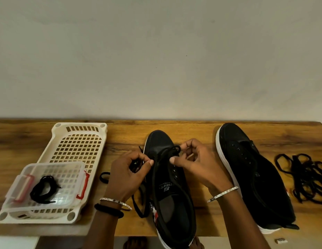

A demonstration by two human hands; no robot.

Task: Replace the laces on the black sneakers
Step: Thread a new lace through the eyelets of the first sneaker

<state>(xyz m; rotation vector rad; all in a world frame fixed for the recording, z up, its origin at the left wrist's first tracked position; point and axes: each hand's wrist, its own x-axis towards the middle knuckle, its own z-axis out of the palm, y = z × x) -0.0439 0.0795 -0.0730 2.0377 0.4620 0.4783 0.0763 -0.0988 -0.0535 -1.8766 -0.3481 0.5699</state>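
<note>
Over the middle sneaker (159, 141), left hand (128, 175) and right hand (199, 166) pinch its lace (174, 150).

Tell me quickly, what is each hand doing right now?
Left hand: closed, pinching the black lace beside the sneaker.
Right hand: closed, pinching that lace at the sneaker's front eyelets.

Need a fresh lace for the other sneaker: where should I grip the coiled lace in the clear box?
Pinch the coiled lace at its bunched middle, from straight above: the clear box walls block the sides, and loose ends trail.
</note>
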